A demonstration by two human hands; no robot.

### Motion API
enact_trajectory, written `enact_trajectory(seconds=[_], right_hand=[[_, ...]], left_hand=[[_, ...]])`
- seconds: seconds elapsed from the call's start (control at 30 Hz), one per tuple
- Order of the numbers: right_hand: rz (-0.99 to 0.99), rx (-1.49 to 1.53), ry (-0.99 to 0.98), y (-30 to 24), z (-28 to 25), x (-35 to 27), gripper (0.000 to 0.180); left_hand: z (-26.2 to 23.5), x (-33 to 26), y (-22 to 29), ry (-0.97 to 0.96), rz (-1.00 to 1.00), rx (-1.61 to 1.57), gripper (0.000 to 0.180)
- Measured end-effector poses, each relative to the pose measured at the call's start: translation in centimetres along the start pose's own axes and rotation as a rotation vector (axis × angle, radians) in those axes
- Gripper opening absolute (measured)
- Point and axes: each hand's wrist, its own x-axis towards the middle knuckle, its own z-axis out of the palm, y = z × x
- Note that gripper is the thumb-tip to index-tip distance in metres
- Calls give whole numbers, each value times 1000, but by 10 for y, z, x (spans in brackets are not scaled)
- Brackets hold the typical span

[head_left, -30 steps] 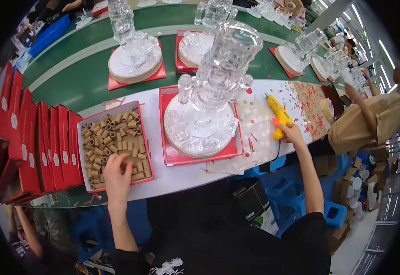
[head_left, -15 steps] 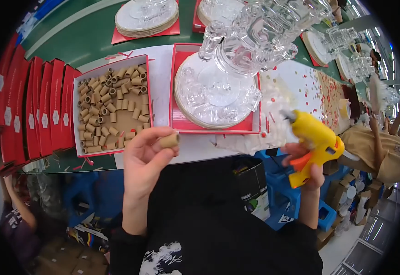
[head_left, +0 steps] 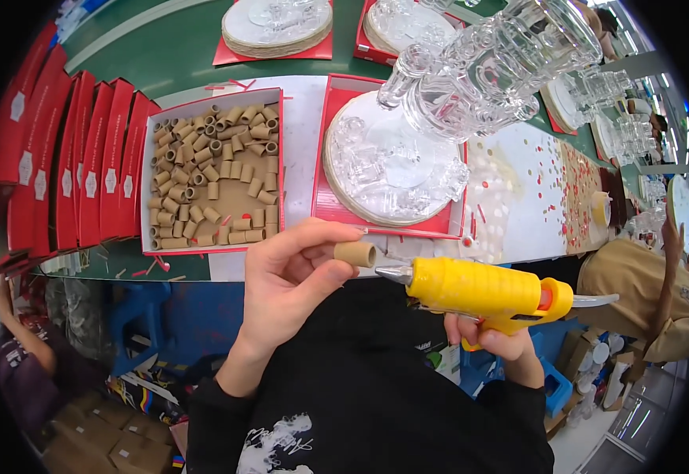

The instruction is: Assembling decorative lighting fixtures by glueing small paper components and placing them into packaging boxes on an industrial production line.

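Note:
Between the thumb and fingers of my left hand (head_left: 289,276) is a short brown cardboard tube (head_left: 355,253), lying sideways with its open end facing right. My right hand (head_left: 487,336) is wrapped round the handle of a yellow hot glue gun (head_left: 479,286). The gun's metal nozzle points left and stands close to the tube's open end; whether they touch I cannot tell. A clear glue stick (head_left: 595,300) pokes out of its back. Beyond my left hand, a shallow red-edged box (head_left: 280,170) holds many similar tubes, some upright and some lying down.
A red box (head_left: 326,207) holds a round white board (head_left: 360,189) with clear plastic parts and a tall clear vessel (head_left: 471,87). Red boxes (head_left: 84,166) stand in a row at left. Scattered red dots (head_left: 570,186) cover the right part of the table. Other people work at both sides.
The glue gun has swung from pointing up-left to level, its nozzle now near the tube. My left hand has moved right with the tube, and the whole view has shifted slightly.

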Motion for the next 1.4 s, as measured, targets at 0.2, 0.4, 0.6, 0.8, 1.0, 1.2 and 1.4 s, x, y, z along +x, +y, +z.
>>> enact_trajectory(seconds=[0.2,0.4,0.6,0.8,1.0,1.2,1.4], right_hand=[[17,-47,-56,1,-5,2,65],[30,-58,-63,2,-5,1,67],[12,-58,-27,4,-1,5,65],[8,-88,4,4,-1,5,66],[7,-95,7,5,-1,3,65],[44,-83,2,7,0,0,64],[69,-30,-9,7,1,-6,63]], left_hand=[[2,0,1,-5,-1,8,29],[-1,0,2,-19,35,83,30],[0,-3,3,4,55,92,32],[-2,-5,3,16,52,125,32],[-3,-6,2,20,80,108,32],[-4,-7,1,31,89,109,31],[-3,-7,1,43,80,96,32]])
